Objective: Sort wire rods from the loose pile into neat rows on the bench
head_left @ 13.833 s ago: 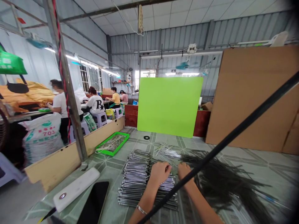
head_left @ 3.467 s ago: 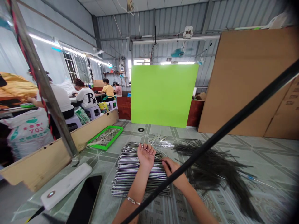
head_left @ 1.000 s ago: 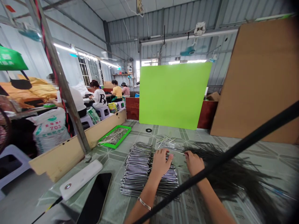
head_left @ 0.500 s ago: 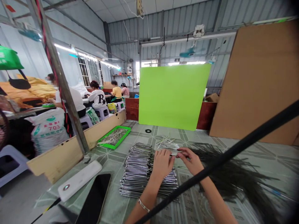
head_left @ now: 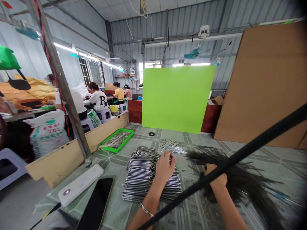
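Note:
Rows of thin metal rods [head_left: 139, 174] lie stacked on the patterned tablecloth. My left hand [head_left: 165, 166] is over the right part of this stack, its fingers bent and thumb close to them; whether something small is between them cannot be made out. My right hand [head_left: 216, 175] is at the left edge of a loose heap of dark thin strips [head_left: 240, 179], fingers curled downward, partly behind a black bar [head_left: 230, 166]. What its fingertips touch is hidden. Beyond the stack lies a small scatter of shiny thin pieces [head_left: 174, 147].
A green tray [head_left: 130, 135] of thin pieces stands back left, near a black ring [head_left: 151, 134]. A phone [head_left: 96, 204] and a white power bank [head_left: 81, 185] lie front left. A green board [head_left: 177, 99] and cardboard [head_left: 263, 86] stand behind. Several people sit at the far left.
My right hand has left the spot beside my left hand and moved right and nearer, to the dark strips. The thin piece seen between the hands no longer shows. My left hand has barely shifted.

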Demonstrator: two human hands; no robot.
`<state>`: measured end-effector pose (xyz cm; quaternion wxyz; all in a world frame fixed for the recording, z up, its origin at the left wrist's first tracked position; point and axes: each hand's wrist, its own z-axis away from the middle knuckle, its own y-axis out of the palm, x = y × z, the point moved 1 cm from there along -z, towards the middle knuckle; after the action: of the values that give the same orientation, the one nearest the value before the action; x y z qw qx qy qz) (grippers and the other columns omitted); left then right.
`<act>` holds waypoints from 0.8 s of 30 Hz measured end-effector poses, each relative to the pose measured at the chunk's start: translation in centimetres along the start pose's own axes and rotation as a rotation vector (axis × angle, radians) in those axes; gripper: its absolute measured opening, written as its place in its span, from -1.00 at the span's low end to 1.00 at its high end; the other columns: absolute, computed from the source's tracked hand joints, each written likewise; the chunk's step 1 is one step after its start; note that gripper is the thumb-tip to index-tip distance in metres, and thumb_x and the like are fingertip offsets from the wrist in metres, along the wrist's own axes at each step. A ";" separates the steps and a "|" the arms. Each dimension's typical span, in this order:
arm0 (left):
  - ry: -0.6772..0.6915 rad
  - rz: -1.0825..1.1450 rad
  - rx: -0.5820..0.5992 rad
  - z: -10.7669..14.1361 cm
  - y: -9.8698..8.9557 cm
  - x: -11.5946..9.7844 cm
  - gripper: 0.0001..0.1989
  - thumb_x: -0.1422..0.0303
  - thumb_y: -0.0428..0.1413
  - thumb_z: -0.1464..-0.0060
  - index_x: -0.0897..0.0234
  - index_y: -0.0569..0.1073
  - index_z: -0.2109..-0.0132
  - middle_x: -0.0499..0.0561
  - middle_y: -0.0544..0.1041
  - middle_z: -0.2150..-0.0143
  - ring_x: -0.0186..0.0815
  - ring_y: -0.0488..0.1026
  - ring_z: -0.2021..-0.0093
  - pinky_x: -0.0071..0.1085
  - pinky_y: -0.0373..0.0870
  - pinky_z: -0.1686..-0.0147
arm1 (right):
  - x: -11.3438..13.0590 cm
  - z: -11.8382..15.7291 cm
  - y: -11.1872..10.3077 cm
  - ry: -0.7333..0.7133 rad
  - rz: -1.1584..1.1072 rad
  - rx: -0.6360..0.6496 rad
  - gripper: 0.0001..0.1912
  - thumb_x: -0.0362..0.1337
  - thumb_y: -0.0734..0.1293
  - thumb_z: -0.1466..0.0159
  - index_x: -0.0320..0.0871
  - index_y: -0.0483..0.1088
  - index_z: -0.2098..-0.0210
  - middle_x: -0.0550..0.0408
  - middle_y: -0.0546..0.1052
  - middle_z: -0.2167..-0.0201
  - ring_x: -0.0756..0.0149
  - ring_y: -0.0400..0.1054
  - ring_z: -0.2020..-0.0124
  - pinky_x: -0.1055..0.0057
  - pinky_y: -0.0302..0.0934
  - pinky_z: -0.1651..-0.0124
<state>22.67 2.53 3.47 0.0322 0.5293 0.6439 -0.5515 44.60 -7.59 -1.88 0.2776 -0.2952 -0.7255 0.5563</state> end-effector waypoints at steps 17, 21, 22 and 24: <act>0.032 -0.016 -0.002 0.1 0.2 0.2 -0.79 0.29 -0.13 -0.18 0.24 0.34 0.18 0.02 0.43 0.19 -0.32 0.39 0.20 -0.42 0.30 0.17 | -1.7 -0.2 -4.2 0.101 -0.138 -0.119 -0.70 -0.14 0.13 -0.24 -0.11 0.44 0.25 -0.10 0.52 0.36 0.07 0.42 0.31 0.23 0.22 0.35; 0.035 -0.040 0.001 0.2 0.2 0.1 -0.82 0.34 -0.12 -0.15 0.24 0.34 0.17 0.04 0.43 0.19 -0.28 0.40 0.20 -0.41 0.30 0.18 | -1.1 0.0 -5.0 0.149 -0.241 -0.337 -0.60 -0.07 0.06 -0.27 -0.18 0.38 0.19 -0.12 0.51 0.42 0.10 0.40 0.40 0.31 0.17 0.41; 0.040 -0.042 -0.004 0.3 0.2 0.1 -0.82 0.34 -0.12 -0.15 0.23 0.34 0.18 0.05 0.43 0.19 -0.27 0.40 0.20 -0.40 0.30 0.19 | -1.1 0.0 -5.0 0.156 -0.281 -0.388 -0.59 -0.05 0.06 -0.27 -0.19 0.37 0.19 -0.11 0.51 0.42 0.10 0.40 0.41 0.31 0.16 0.40; 0.053 -0.038 -0.023 0.4 0.1 0.0 -0.81 0.34 -0.15 -0.15 0.20 0.34 0.19 0.06 0.44 0.19 -0.24 0.40 0.21 -0.38 0.30 0.20 | -1.2 -0.1 -4.8 0.140 -0.382 -0.467 -0.57 0.00 0.07 -0.25 -0.18 0.36 0.23 -0.09 0.51 0.40 0.12 0.40 0.39 0.33 0.16 0.38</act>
<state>22.53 2.20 3.21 0.0107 0.5312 0.6606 -0.5304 44.93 -9.37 2.68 0.3511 -0.2470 -0.8552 0.2905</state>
